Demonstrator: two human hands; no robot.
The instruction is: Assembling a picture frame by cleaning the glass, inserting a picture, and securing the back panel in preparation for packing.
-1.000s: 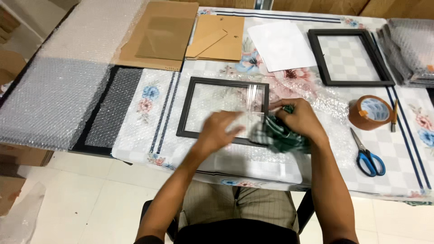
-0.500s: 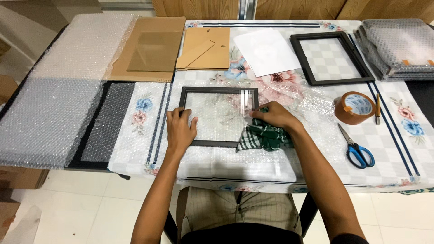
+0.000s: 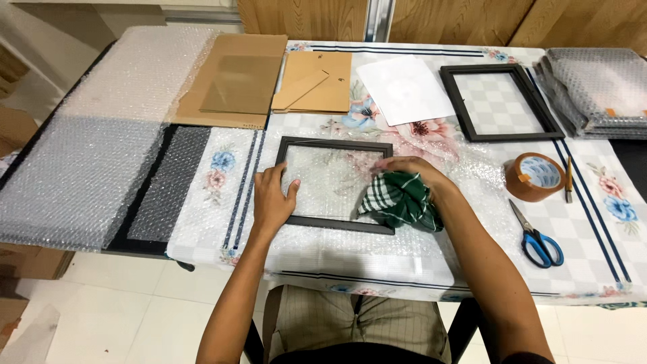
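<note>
Lying flat near the middle of the table (image 3: 418, 269), a black picture frame (image 3: 335, 145) with a clear pane is seen on a sheet of bubble wrap spread over the flowered tablecloth. The left hand (image 3: 272, 199) is laid on the frame's edge at 9 o'clock, palm down, with the fingers held close together and the thumb stretched out onto the pane. The right hand (image 3: 412, 171) is set at the frame's 3 o'clock side, its fingers curled and closed on a green checked cloth (image 3: 400, 201), which is pressed against the pane and spills over the frame's corner at 4 o'clock.

From the frame, a second black frame (image 3: 465, 108) is found at 1 o'clock, lying well apart on the cloth, with a white sheet of paper (image 3: 404, 89) between the two. Brown backing boards (image 3: 317, 84) are placed at 12 o'clock and a larger piece of cardboard (image 3: 236, 84) at 11 o'clock. A roll of brown tape (image 3: 534, 176) is seen at 3 o'clock, with a pencil (image 3: 569, 179) just beside it and blue-handled scissors (image 3: 536, 237) nearer the table's front edge. A stack of bubble-wrapped packages (image 3: 600, 87) is kept at the far 2 o'clock corner, and loose bubble wrap (image 3: 87, 162) is spread across the 9 o'clock end.
</note>
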